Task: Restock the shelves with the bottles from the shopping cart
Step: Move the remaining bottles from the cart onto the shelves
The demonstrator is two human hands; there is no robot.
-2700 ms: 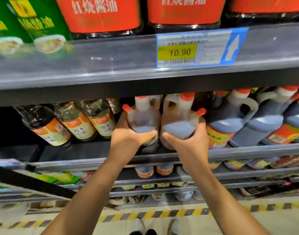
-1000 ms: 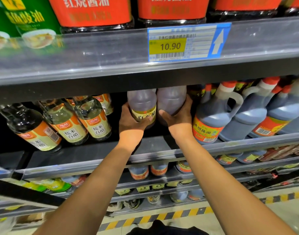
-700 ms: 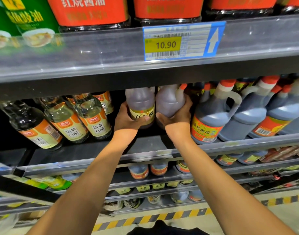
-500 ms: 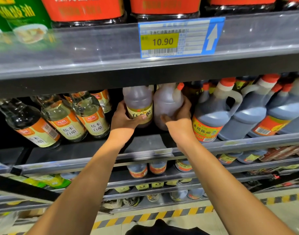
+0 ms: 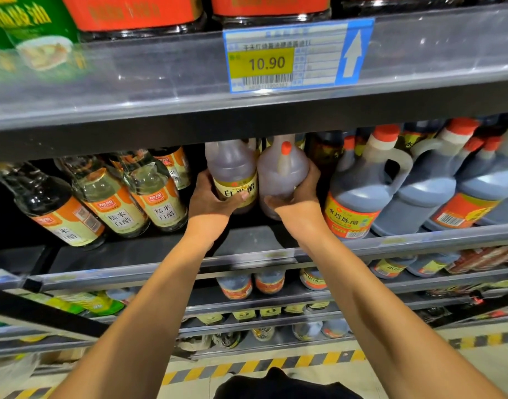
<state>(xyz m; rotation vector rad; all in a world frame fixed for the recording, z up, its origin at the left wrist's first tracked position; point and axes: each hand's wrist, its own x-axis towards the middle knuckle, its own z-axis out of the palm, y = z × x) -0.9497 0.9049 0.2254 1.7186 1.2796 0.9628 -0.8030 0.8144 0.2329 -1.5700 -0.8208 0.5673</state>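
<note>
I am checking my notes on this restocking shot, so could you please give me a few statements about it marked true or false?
1. The left hand grips the yellow-labelled bottle. True.
2. The right hand hangs idle. False: it holds the bottle with the orange cap.
3. The two held bottles stand side by side. True.
4. The price tag reads 19.90. False: it reads 10.90.
</note>
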